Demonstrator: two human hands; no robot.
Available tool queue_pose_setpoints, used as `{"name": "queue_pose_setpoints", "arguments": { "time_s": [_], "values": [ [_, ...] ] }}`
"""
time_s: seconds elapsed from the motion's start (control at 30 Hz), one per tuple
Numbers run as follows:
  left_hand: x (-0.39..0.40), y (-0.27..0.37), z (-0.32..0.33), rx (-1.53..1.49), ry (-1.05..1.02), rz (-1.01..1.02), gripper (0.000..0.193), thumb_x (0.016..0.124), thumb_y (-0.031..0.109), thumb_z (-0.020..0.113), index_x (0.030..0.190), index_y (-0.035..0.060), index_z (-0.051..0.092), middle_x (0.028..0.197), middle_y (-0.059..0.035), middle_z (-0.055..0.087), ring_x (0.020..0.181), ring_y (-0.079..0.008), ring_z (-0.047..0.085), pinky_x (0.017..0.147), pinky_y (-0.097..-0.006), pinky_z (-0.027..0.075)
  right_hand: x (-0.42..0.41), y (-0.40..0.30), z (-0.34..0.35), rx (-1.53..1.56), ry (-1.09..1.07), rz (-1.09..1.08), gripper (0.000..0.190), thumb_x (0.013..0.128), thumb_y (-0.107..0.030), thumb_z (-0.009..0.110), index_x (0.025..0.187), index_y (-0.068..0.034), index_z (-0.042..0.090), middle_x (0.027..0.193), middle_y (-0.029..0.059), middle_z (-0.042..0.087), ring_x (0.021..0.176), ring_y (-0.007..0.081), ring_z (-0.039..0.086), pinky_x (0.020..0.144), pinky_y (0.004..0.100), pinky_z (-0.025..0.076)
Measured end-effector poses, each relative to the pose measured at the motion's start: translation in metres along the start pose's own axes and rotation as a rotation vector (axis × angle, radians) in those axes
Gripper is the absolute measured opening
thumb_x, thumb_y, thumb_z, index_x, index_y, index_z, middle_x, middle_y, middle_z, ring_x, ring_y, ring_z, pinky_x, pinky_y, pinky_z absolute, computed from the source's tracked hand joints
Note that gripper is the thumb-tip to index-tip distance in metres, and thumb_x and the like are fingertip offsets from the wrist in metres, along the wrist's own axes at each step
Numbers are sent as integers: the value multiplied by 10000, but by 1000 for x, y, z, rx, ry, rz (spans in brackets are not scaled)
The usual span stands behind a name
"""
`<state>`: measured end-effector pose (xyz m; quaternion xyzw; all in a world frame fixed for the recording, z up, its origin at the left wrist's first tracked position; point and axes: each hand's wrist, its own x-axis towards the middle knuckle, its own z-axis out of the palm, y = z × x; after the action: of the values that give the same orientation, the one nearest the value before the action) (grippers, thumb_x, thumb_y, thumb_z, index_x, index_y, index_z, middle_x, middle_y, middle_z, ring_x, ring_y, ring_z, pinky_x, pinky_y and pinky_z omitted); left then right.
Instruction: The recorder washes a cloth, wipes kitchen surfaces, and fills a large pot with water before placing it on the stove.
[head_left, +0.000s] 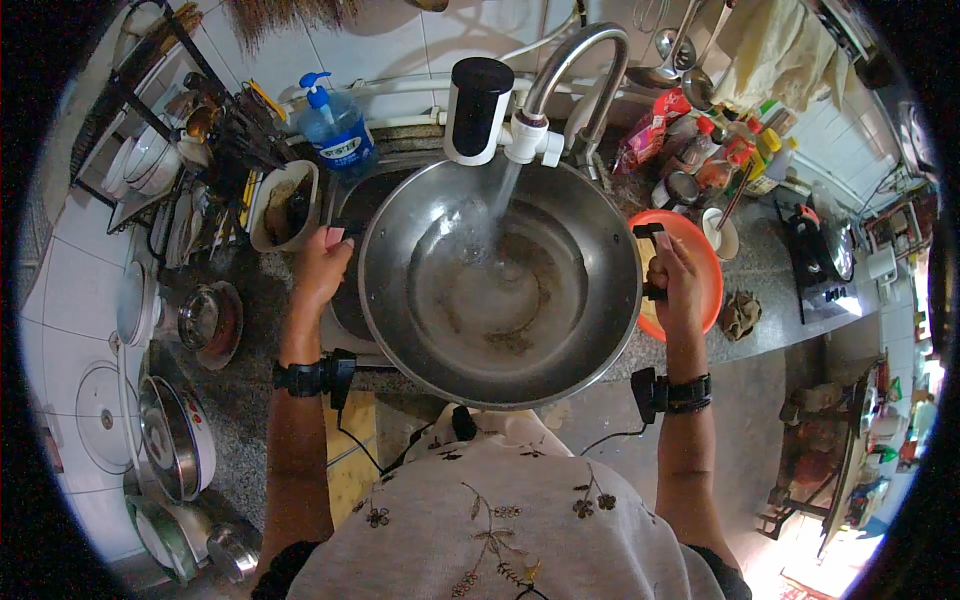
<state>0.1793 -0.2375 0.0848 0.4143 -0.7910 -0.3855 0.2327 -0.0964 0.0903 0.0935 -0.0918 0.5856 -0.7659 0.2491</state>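
Observation:
A large steel wok is held level between my hands over the sink. My left hand grips its left handle, which is mostly hidden by the fingers. On the other side, my right hand is closed around the black right handle. Water runs from the faucet, through a white and black filter unit, into the wok. Shallow water covers the wok's bottom, where brownish residue shows in a curved patch.
An orange basin sits behind my right hand. Left stand a blue pump bottle, a beige container and a glass lid. Condiment bottles crowd the back right, before a stove. A crumpled brown cloth lies near the edge.

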Motion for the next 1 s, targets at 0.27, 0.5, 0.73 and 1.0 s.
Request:
{"name": "queue_pose_setpoints", "arguments": {
  "time_s": [0.27, 0.5, 0.73, 1.0],
  "values": [
    [1, -2, 1, -9, 1, -9, 265, 735, 189, 538, 908, -9, 503, 718, -65, 564, 516, -130, 507, 437, -259, 405, 0, 0, 1, 13, -12, 6, 199, 822, -217, 505, 935, -54, 518, 525, -89, 303, 437, 11, 267, 378, 161, 196],
    [-1, 3, 1, -26, 4, -20, 246, 739, 178, 534, 905, 0, 501, 709, -51, 555, 504, -115, 492, 430, -251, 396, 0, -1, 1, 2, -16, 0, 221, 823, -220, 502, 962, -48, 517, 528, -89, 307, 438, 7, 266, 379, 158, 197],
    [0, 1, 0, -39, -15, -6, 231, 736, 171, 534, 890, 2, 499, 684, -43, 543, 494, -114, 486, 426, -250, 396, -3, -6, 6, 11, -6, 31, 118, 829, -166, 485, 878, -59, 491, 554, -70, 316, 455, 12, 275, 418, 151, 237],
    [0, 3, 0, -13, -11, -20, 246, 730, 184, 532, 882, -6, 498, 668, -50, 538, 479, -117, 482, 426, -254, 392, -1, -4, 2, -27, -19, 28, 128, 833, -181, 477, 880, -63, 491, 552, -71, 310, 454, 17, 269, 414, 163, 224]
  ]
}}
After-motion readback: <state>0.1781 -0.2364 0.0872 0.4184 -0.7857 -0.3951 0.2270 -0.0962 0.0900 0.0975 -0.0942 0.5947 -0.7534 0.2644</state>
